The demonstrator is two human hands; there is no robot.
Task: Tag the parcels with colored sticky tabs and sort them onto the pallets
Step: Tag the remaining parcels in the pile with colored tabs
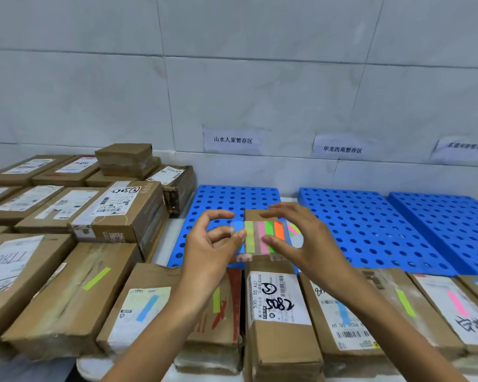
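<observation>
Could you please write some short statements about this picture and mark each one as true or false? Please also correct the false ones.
1. The left hand and the right hand both pinch the clear sheet of coloured sticky tabs. True.
2. The perforated plastic pallets are red. False: they are blue.
3. The sheet carries blue, yellow, pink, green and orange strips. True.
4. Only one white paper sign hangs on the tiled wall. False: three signs hang there.
5. The brown cardboard parcel marked 5082 lies in the row nearest the person. True.
</observation>
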